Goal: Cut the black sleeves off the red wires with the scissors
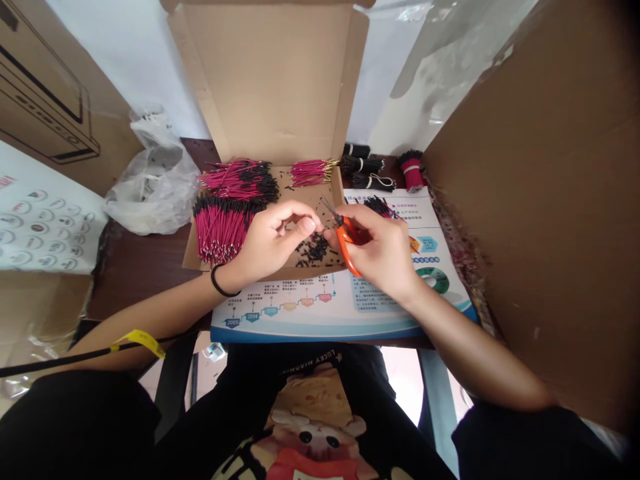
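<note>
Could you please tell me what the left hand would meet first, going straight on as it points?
The left hand would probably first meet the right hand, which holds orange-handled scissors, though depth is unclear here.

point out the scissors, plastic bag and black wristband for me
scissors (343, 236), head view, on the orange handle
plastic bag (150, 187), head view, on its crumpled side
black wristband (217, 285), head view, on the band's visible curve

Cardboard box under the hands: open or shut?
Open. The cardboard box has its lid raised at the back, showing red-and-black wires inside.
</note>
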Demonstrator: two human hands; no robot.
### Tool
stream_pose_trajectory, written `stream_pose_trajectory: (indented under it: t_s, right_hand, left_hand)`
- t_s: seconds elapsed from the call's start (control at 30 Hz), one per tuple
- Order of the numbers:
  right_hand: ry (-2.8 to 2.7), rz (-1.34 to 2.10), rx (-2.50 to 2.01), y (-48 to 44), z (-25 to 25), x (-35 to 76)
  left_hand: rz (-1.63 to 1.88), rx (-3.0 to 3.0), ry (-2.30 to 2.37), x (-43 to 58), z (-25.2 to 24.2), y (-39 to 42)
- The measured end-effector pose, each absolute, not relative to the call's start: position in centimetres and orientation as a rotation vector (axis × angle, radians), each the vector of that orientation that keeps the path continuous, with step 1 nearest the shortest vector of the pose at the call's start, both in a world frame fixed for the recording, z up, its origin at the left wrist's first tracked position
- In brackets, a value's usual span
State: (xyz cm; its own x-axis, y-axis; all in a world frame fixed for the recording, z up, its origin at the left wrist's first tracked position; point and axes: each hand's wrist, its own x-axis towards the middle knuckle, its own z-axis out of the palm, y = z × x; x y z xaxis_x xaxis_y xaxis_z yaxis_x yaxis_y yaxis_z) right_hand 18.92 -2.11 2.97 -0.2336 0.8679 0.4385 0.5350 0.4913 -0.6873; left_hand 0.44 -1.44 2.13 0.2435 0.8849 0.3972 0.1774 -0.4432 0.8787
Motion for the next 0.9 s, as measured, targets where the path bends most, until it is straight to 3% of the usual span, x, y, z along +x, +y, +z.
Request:
stream_pose_trajectory:
  t_s: [0.33, 0.9]
  right_hand:
    - [-2.219, -0.002, -1.17, -2.32, 3.58, 19.39]
    - [-2.269, -0.079, -1.108, -2.33, 3.4, 19.58]
  left_hand:
    - [1.282, 1.89, 1.083, 0.41, 1.86, -1.43]
    - [1.304, 2.098, 1.11, 0.25, 2.47, -1.49]
